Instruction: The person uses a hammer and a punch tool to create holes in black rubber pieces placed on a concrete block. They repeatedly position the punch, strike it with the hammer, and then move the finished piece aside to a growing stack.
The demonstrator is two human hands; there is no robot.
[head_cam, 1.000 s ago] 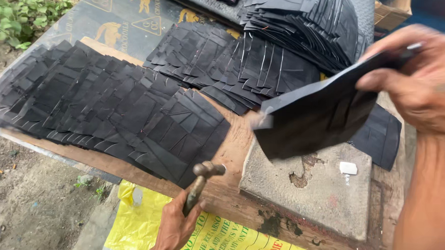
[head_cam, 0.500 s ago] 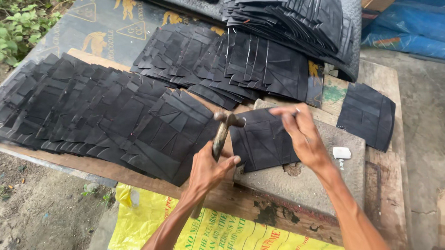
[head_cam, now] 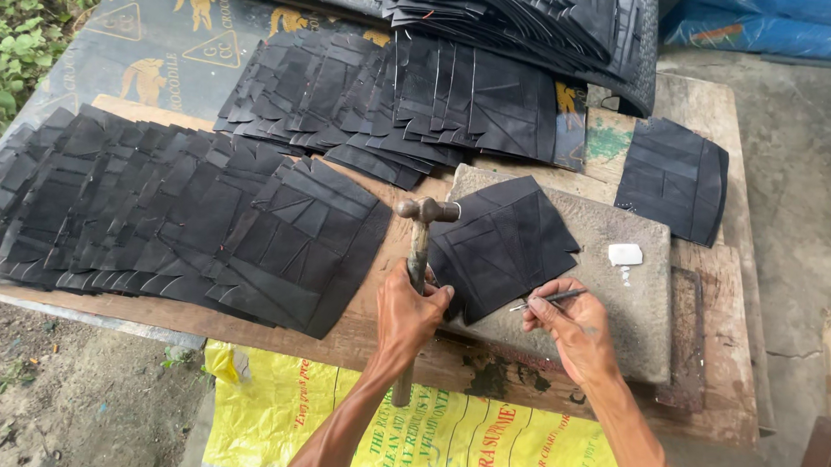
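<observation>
My left hand point(head_cam: 407, 311) grips the handle of a small hammer point(head_cam: 422, 236), its metal head raised over the left edge of a grey stone slab point(head_cam: 616, 305). A black square rubber piece point(head_cam: 501, 244) lies on the slab, tilted like a diamond. My right hand point(head_cam: 571, 326) pinches a thin metal nail or punch point(head_cam: 549, 298) lying low, its tip at the piece's lower right edge. A small white chalk block point(head_cam: 625, 255) rests on the slab to the right.
Overlapping rows of black rubber squares point(head_cam: 186, 216) cover the wooden bench point(head_cam: 706, 363) at left and at the back point(head_cam: 420, 105). One stack point(head_cam: 673, 176) lies at the right, tall piles point(head_cam: 533, 26) behind. A yellow printed sack point(head_cam: 427, 427) hangs below the bench front.
The black piece has been laid on the slab. My right hand has come down from its top edge to its lower right with the thin tool; the hammer stays upright in my left.
</observation>
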